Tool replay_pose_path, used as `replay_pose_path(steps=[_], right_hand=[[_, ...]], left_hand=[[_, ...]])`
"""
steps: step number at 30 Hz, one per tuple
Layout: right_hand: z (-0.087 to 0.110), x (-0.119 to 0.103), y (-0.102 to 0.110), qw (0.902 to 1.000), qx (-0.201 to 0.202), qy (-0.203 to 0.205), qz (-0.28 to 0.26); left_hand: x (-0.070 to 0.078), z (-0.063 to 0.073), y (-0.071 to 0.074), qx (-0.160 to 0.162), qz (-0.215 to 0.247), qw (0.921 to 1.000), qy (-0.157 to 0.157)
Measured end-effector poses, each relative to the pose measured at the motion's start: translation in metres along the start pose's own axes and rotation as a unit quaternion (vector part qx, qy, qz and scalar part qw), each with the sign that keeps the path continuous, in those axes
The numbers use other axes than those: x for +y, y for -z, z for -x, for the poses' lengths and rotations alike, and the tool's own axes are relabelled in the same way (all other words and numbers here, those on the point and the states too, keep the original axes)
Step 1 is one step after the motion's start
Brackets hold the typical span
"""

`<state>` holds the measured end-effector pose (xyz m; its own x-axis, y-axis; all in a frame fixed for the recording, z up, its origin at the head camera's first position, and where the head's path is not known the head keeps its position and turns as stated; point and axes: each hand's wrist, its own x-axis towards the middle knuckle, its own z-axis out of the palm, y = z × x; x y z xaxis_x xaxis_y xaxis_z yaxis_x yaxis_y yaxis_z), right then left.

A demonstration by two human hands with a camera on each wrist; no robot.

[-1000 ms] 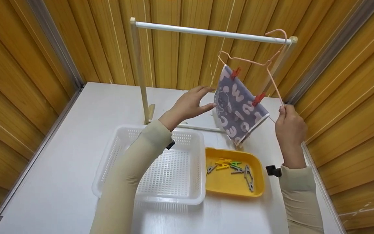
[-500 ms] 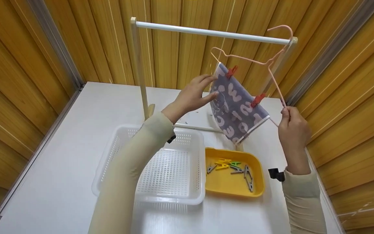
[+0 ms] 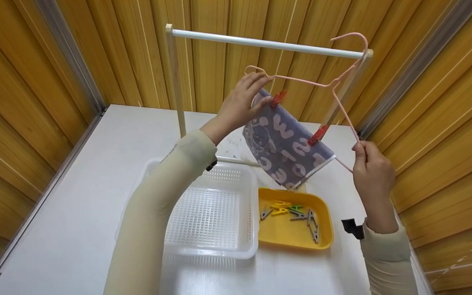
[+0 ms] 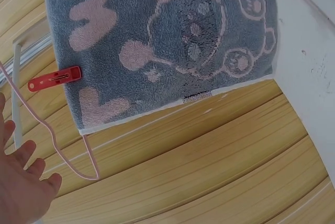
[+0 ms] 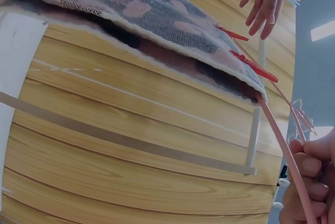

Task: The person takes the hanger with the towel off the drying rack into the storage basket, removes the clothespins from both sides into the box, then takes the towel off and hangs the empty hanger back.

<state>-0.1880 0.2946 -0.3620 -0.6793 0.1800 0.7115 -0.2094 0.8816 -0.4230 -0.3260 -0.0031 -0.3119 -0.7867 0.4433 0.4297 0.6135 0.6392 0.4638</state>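
Beneath the left hand (image 3: 238,104) and right hand (image 3: 374,178) I see the tabletop (image 3: 76,184); beyond them, the rack (image 3: 260,41). Below the left hand sits the basket (image 3: 203,252); below and between both, the tray (image 3: 289,235). Between the hands the towel (image 3: 289,149) hangs over the hanger (image 3: 301,81), one corner pinched by the right; the left, fingers extended, grips nothing beside the other. Red clips (image 3: 319,135) bite the towel's upper edge.

there is one hanger (image 3: 346,73), one towel (image 3: 287,147), two red clips (image 3: 318,135), one rack (image 3: 266,44), one basket (image 3: 211,251) and one tray (image 3: 285,236).
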Motion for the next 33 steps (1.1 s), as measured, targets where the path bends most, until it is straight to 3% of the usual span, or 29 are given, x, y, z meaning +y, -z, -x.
replay_pose_path(steps=[12,17,23,33], right_hand=[[0.012,-0.017,0.01,0.997,0.029,0.062,-0.038],[0.017,-0.024,0.011,0.9949,0.029,0.084,-0.046],[0.019,-0.032,0.014,0.9927,0.031,0.095,-0.067],[0.018,-0.039,0.015,0.988,0.017,0.114,-0.103]], left_hand=[[0.013,-0.007,0.03,0.0,-0.034,0.999,-0.029],[0.017,-0.001,0.041,-0.008,-0.037,0.9979,-0.052],[0.024,0.007,0.052,-0.022,-0.027,0.998,-0.054],[0.032,0.023,0.065,0.001,-0.045,0.9954,-0.085]])
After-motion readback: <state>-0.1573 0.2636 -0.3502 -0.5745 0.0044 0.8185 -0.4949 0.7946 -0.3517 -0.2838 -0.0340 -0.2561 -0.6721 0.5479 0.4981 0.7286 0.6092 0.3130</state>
